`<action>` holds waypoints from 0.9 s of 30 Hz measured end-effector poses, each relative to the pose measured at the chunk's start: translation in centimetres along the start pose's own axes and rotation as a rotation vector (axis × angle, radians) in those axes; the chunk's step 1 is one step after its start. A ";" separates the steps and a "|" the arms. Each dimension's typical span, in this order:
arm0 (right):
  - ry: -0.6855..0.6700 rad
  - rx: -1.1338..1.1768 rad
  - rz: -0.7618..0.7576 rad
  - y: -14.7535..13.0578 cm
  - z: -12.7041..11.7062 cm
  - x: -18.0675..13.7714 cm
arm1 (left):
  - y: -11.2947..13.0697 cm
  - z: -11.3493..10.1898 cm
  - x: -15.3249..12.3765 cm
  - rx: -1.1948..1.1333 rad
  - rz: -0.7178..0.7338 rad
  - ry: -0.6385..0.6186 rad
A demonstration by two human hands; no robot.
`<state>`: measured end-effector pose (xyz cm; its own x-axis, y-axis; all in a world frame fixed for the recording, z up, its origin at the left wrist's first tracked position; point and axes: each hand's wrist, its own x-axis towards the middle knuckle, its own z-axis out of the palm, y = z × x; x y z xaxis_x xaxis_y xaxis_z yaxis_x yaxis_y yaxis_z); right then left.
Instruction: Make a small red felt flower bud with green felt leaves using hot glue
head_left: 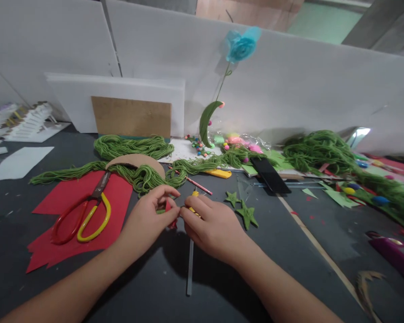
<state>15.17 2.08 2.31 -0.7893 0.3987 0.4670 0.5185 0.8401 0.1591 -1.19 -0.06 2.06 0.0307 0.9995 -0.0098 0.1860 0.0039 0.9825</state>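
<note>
We see the left hand (pixel 146 215) with its fingers pinched on a small red piece (pixel 169 206), held above the table (pixel 148 287) just beside the right hand (pixel 217 224). We have the right fingers curled around a mostly hidden yellow tool (pixel 192 210), translucent stick (pixel 190 269) showing below. We also log scissors (pixel 97 193) on a red sheet (pixel 118 208), left, and green stars (pixel 248 215), right.
</note>
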 end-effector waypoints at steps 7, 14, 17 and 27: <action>0.012 0.009 0.003 0.1 -0.2 0.1 | 0.6 -0.3 -0.4 -0.003 -0.005 -0.041; 0.050 -0.023 -0.044 -0.4 -0.7 0.2 | 1.0 -0.1 -0.8 0.148 0.006 0.061; 0.048 0.013 -0.066 -0.5 -0.7 0.2 | 0.9 -0.2 -0.8 0.168 0.025 0.020; -0.091 0.770 0.491 -0.1 -1.2 0.6 | 1.4 -0.8 -1.2 0.411 0.205 -0.138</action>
<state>15.04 1.83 3.59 -0.5784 0.7754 0.2536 0.4654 0.5689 -0.6781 -1.76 -1.19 3.56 0.2320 0.9647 0.1245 0.5343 -0.2333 0.8124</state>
